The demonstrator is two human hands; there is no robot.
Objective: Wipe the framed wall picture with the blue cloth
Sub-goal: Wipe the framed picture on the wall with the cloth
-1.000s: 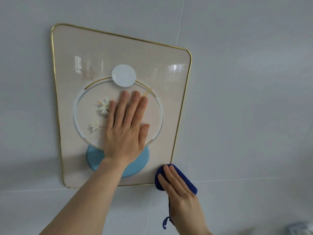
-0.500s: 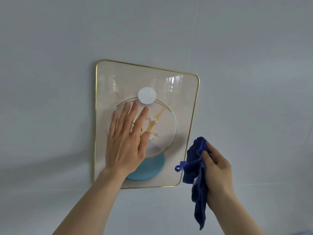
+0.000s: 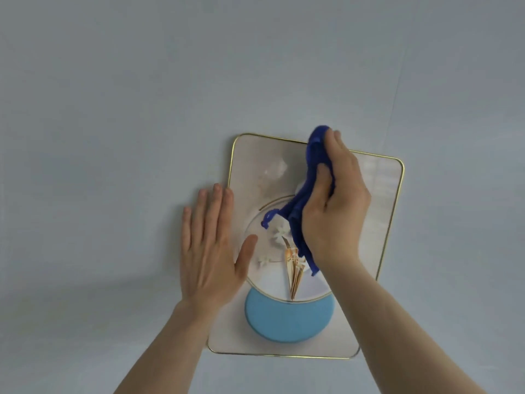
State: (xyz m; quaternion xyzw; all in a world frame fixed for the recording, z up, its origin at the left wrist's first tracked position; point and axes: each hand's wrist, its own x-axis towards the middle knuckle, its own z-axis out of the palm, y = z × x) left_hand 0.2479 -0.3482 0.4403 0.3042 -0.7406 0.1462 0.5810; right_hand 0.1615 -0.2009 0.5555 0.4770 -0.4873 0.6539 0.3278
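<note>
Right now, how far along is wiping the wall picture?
Done: right hand grips the blue cloth, bunched, at the top edge of the framed picture. In hand: left hand lies flat across its left edge. Left: whether any glass is already wiped doesn't show.

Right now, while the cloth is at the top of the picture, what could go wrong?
1. The left hand lies mostly on the wall, only its thumb over the framed picture, so the frame may shift when pushed.
2. The blue cloth is bunched in the right hand, its tail dangling; it may wipe unevenly.
</note>
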